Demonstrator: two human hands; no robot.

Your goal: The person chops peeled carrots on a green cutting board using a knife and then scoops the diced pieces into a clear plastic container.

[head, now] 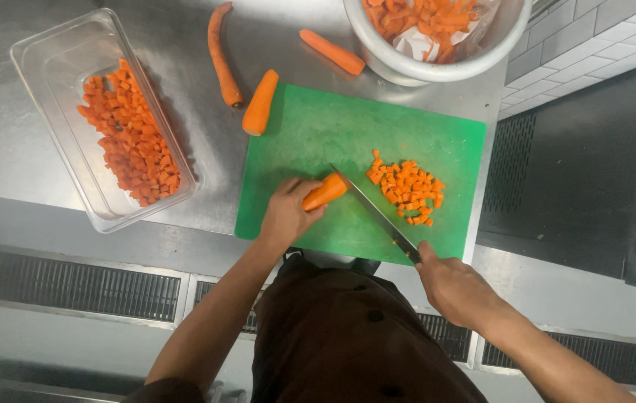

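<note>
Pinning a carrot piece (324, 192) near the middle of the green cutting board (310, 127), I am keeping my left hand (286, 215) fingers clamped on it while my right hand (453, 287) is gripping the knife (374, 212), fingers closed round the handle, blade touching the carrot's end. Diced carrot (406, 188) is lying just beside the blade toward the board's right edge; the clear tray (49, 67) of cubes is sitting at the table's left edge, well apart.

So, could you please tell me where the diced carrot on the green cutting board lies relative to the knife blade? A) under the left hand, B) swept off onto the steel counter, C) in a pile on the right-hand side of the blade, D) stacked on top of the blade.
C: the diced carrot pile sits on the cutting board to the right of the knife, while the left hand pins the carrot piece on the blade's other side.
</note>
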